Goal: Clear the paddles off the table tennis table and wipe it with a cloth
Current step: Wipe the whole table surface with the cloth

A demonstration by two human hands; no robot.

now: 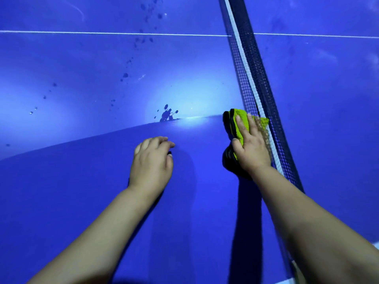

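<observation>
Blue table [82, 191] mid-wipe: right hand [251, 146] flat on cloth [235, 128], left hand [151, 162] loose; splatter [167, 115] next.

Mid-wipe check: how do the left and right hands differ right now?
The right hand lies flat, fingers straight, pressing the yellow-green cloth onto the table. The left hand touches bare table, fingers loosely curled, holding nothing. The right hand is right beside the net; the left hand sits away from it, nearer the dark splatter. Both rest on the blue surface, on the same side of the net.
</observation>
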